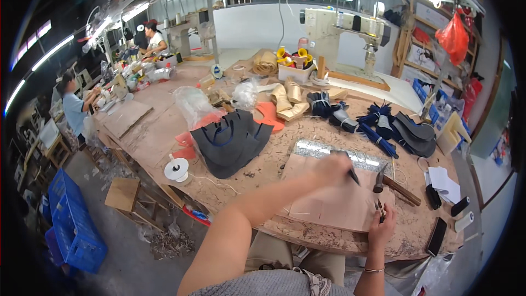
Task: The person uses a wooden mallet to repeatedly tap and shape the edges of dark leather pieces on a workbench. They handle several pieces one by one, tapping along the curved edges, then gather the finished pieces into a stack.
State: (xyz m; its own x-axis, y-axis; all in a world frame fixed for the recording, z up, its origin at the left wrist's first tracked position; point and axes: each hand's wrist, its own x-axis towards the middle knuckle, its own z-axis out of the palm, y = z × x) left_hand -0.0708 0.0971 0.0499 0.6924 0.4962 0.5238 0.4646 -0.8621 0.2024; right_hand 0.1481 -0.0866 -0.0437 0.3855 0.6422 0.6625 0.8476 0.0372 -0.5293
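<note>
My left hand (335, 165) reaches across from the left above a light brown board (323, 205). It is a little blurred, and its fingers are closed on a small dark piece (353, 175). At the board's right edge, my right hand (383, 223) grips a small pair of snips (379, 207), points up. Just beyond the snips lies a hammer (397, 187) with a wooden handle. A shiny metal strip (364, 160) runs along the board's far side.
Dark grey cut pieces (233, 142) and a white thread spool (176, 170) lie to the left. Tied blue bundles (378, 126) sit farther back. A phone (436, 237) and thread cones (464, 221) are at right. A sewing machine (345, 38) stands behind; two people work far left.
</note>
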